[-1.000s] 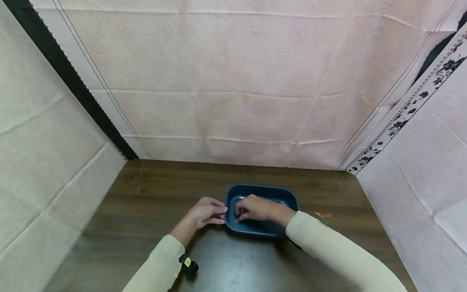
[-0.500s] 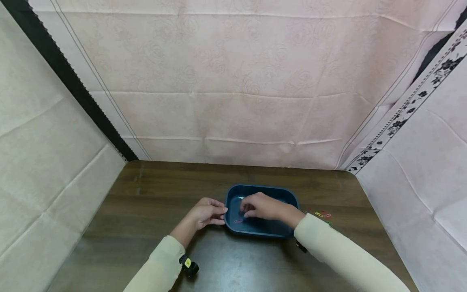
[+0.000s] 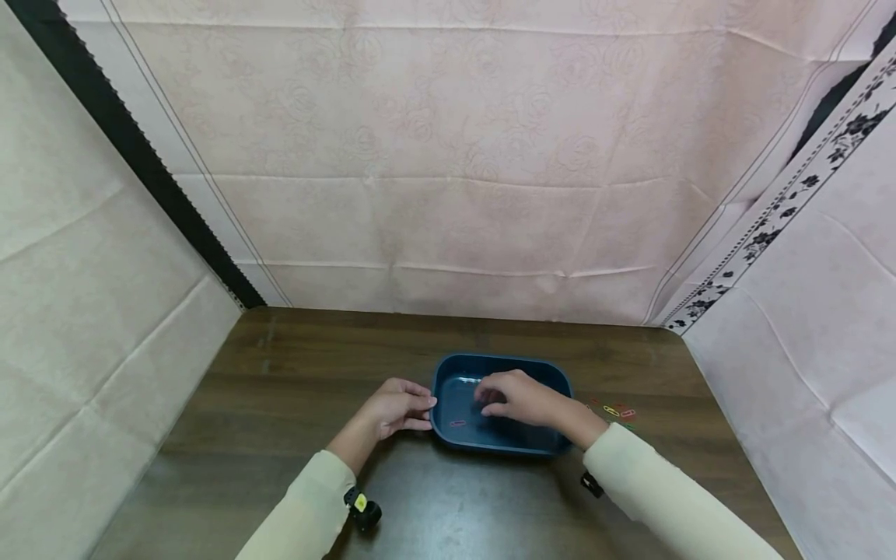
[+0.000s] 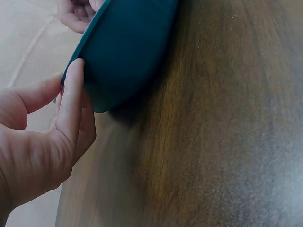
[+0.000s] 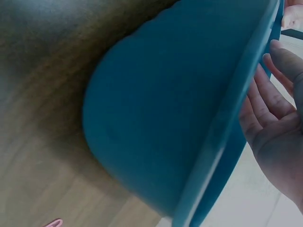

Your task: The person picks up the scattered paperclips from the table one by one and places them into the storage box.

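A blue rectangular tray (image 3: 500, 446) stands on the wooden table. My left hand (image 3: 399, 408) pinches its left rim, thumb on one side and fingers on the other, as the left wrist view shows (image 4: 52, 123). Inside the tray, near its left front, lies a pink paper clip (image 3: 457, 424). Over the middle of the tray hovers my right hand (image 3: 521, 398), its fingers loosely bent and nothing visible between them. In the right wrist view that hand (image 5: 279, 109) is seen beyond the tray's near wall (image 5: 161, 109), which hides part of the fingers.
Several coloured paper clips, among them a yellow one (image 3: 611, 411) and a red one (image 3: 628, 413), lie on the table (image 3: 315, 373) right of the tray. Pale cloth (image 3: 434, 155) hangs behind the table and along both sides.
My right hand has drawn back to the right within the tray, away from the pink paper clip, which now shows fully. The left hand and the tray have stayed put.
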A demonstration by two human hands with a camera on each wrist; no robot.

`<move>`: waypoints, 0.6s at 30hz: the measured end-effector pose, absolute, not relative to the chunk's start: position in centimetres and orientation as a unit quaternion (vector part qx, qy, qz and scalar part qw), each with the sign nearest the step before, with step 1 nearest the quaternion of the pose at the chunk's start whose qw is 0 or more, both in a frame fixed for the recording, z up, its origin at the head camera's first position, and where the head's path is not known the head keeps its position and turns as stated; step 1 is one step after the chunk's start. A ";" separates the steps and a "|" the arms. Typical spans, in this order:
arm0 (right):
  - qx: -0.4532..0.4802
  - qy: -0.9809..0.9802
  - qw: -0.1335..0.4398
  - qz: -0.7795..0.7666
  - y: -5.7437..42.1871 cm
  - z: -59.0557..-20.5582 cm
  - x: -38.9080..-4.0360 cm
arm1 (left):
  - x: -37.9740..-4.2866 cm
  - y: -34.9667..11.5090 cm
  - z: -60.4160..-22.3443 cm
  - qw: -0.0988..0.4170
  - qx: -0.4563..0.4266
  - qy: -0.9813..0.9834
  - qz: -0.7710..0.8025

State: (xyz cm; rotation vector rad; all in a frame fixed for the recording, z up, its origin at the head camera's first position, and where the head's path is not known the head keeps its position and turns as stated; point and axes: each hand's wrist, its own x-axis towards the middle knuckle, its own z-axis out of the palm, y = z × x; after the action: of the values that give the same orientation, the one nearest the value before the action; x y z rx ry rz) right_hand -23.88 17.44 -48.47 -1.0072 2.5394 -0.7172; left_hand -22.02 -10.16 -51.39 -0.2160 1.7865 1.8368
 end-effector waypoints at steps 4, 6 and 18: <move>-0.349 0.889 0.143 -0.259 18.0 -48.4 -23.4 | -22.0 -10.1 -51.3 0.281 -0.080 0.665 0.687; -0.347 0.890 0.133 -0.264 18.4 -48.4 -23.3 | -22.0 -10.1 -51.3 0.281 -0.080 0.664 0.688; -0.335 0.892 0.067 -0.295 20.2 -48.0 -21.9 | -22.2 -10.1 -51.7 0.281 -0.076 0.666 0.687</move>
State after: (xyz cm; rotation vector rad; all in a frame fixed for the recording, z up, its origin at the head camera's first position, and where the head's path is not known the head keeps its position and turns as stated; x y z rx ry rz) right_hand -21.93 20.18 -48.01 -1.0086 2.6898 -0.8891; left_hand -22.19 -10.13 -51.67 -0.2048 1.7840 1.8423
